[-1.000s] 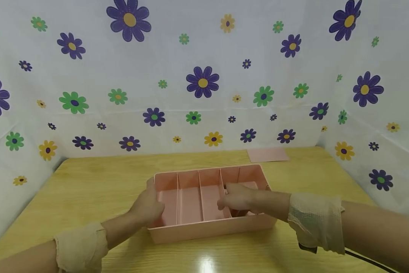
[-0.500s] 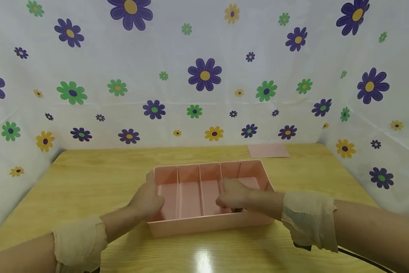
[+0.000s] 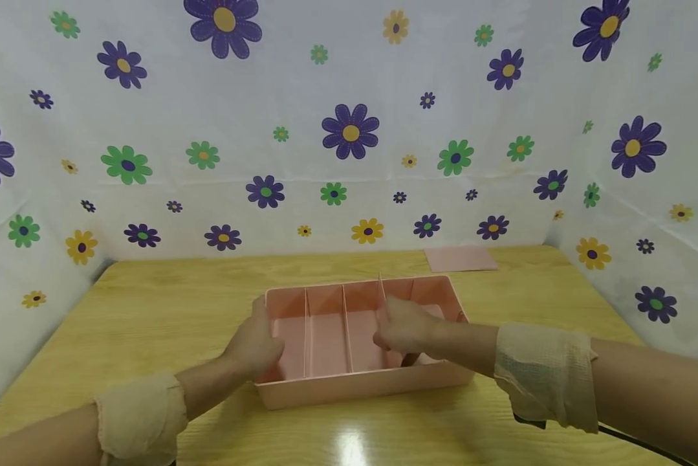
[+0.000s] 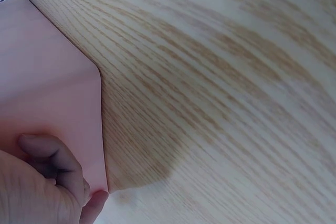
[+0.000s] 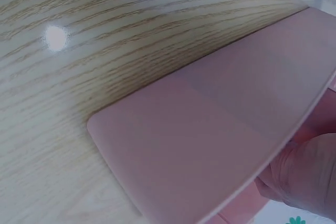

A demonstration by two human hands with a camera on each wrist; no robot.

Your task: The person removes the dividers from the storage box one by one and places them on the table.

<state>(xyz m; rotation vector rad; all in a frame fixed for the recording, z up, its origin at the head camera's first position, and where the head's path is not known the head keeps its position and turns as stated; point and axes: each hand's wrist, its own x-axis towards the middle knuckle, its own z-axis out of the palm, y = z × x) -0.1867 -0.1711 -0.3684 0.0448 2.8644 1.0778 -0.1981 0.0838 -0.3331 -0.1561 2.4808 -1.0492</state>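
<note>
A pink organizer box [image 3: 354,388] sits on the table, with upright dividers crossing it. My left hand [image 3: 252,343] grips its left end wall, thumb inside and fingers outside; the left wrist view shows the curled hand [image 4: 44,179] against the box's outer wall [image 4: 47,82]. Over the box's right half, my right hand [image 3: 407,327] pinches a thin pink divider [image 3: 381,291], whose far top corner stands above the rim. Two other dividers stand in place to the left. In the right wrist view, the front wall [image 5: 199,119] partly hides my right hand [image 5: 307,177] and its fingertips.
A flat pink sheet [image 3: 461,259] lies near the table's back right edge. The wooden table [image 3: 168,304] is bordered by a white flowered cloth [image 3: 302,97]. A black cable [image 3: 640,446] trails from my right wrist.
The divider in my right hand has risen at its far end above the box's rim. My left hand keeps its hold on the end wall. The head view has shifted slightly.
</note>
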